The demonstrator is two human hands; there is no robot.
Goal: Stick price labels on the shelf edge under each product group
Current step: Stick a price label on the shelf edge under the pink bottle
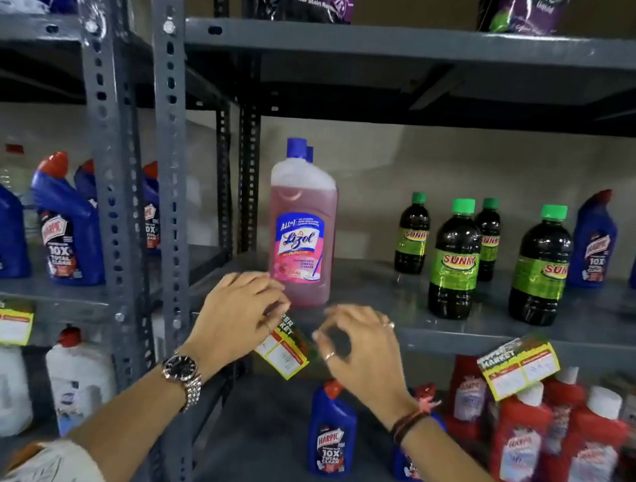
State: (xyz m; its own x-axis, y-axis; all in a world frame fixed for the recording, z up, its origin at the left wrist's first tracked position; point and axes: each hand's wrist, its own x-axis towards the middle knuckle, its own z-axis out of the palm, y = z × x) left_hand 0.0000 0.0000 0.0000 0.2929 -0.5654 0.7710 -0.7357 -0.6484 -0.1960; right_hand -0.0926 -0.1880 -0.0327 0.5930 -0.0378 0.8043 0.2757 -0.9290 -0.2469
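Grey steel shelf edge (434, 339), glossy label (284, 352)

Grey slotted-steel shelving racks (163, 152) stand against a plain beige wall (391, 159).

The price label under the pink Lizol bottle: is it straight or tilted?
Tilted. The price label hangs slanted from the shelf edge, its top corner under the left hand.

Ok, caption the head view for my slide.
Left hand presses a price label onto the shelf edge below the Lizol bottle.
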